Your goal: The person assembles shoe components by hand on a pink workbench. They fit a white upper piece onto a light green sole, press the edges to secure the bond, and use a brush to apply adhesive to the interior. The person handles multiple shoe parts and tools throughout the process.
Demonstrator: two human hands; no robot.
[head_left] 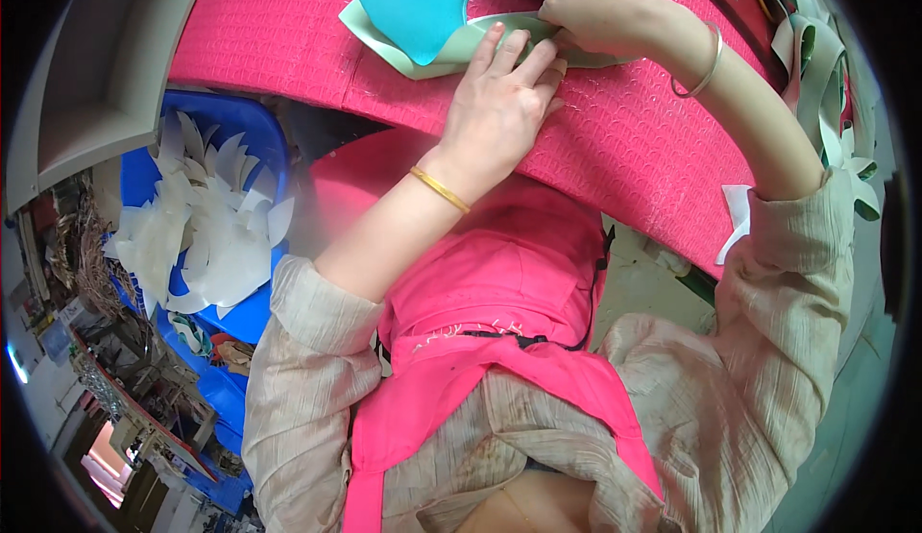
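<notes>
A curved teal piece of sheet material [408, 10] lies over a larger pale green sheet [384, 51] on the pink work surface. My left hand [499, 101] reaches in from below, palm down, with its fingers stretched out and spread over the near edge of the green sheet. Just right of its fingertips, my right hand [605, 19] is closed, with its fingers curled down against the same sheet inside the teal curve. Its fingertips are hidden, so what they pinch cannot be made out.
A blue bin [274, 134] full of white curved cut pieces [216, 235] stands below the surface's left end. Long pale green strips [816, 62] hang at the far right. A grey cabinet edge [101, 139] rises at the left. A white scrap [737, 216] hangs at the right edge.
</notes>
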